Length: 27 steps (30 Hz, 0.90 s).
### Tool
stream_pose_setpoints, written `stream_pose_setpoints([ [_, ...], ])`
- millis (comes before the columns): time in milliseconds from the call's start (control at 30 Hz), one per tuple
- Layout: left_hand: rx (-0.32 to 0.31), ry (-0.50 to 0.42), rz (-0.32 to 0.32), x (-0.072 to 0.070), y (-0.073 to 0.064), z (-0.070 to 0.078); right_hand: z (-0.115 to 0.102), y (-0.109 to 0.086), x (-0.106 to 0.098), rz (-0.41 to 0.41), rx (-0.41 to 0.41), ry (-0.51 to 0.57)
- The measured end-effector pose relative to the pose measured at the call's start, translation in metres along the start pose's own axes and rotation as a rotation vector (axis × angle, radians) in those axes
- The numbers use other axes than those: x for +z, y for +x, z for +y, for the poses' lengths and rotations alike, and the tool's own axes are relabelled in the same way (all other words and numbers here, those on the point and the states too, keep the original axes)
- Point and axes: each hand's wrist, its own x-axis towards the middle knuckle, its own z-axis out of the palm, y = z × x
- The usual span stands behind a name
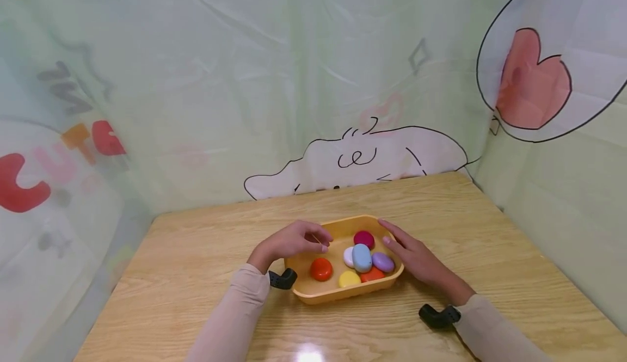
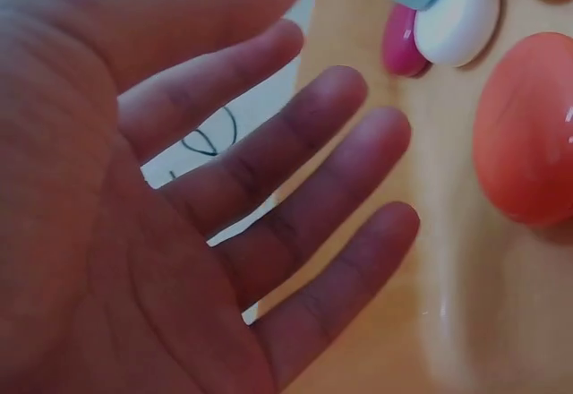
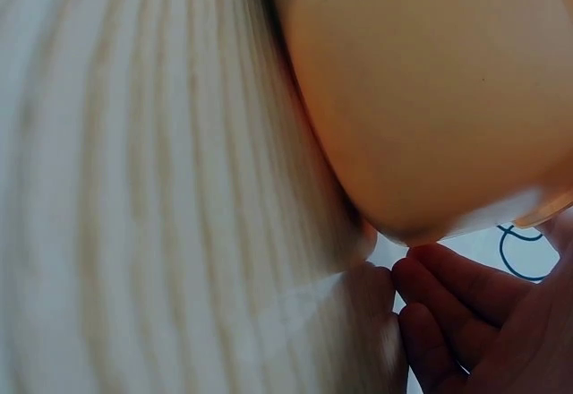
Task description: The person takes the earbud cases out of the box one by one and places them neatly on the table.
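Note:
A shallow orange-yellow plastic basket [image 1: 338, 296] holds several smooth, rounded, glossy pieces. My left hand [image 1: 300, 238] hovers over its left end, fingers spread and loosely bent, with nothing in the grasp. Below that hand, a red-orange rounded piece [image 1: 321, 269] lies apart from the rest. Toward the right are a blue oblong piece [image 1: 362, 258], a purple one [image 1: 382, 262], a magenta one [image 1: 364, 239], a white one [image 1: 348, 256], a yellow one [image 1: 349, 279] and another red-orange one [image 1: 373, 274]. My right hand [image 1: 416, 256] holds the basket's right end, thumb over the rim, fingers along the outer wall.
The basket stands on a wood-grain table [image 1: 206, 275]. Behind and beside the table hangs a pale green printed curtain [image 1: 220, 90] with cartoon drawings. A black wrist camera [image 1: 283, 279] sits at the left wrist, another camera [image 1: 438, 317] at the right.

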Motion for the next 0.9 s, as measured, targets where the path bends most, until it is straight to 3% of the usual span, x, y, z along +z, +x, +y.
stream_pose_setpoints([
  [167, -0.005, 0.015, -0.080, 0.004, 0.004, 0.000, -0.002, 0.000, 0.001, 0.002, 0.003, 0.002],
  [433, -0.073, 0.016, -0.231, 0.002, 0.014, -0.001, 0.000, -0.001, 0.003, 0.001, 0.006, 0.000],
  [600, -0.125, 0.088, -0.313, 0.001, 0.016, -0.002, 0.001, 0.000, 0.005, 0.002, 0.000, 0.002],
  [767, -0.177, 0.151, -0.341, 0.000, 0.018, 0.001, 0.000, -0.001, 0.005, 0.010, 0.004, -0.005],
  [900, -0.183, 0.190, -0.340, 0.000, 0.022, 0.003, 0.000, -0.002, 0.002, 0.015, 0.006, -0.014],
])
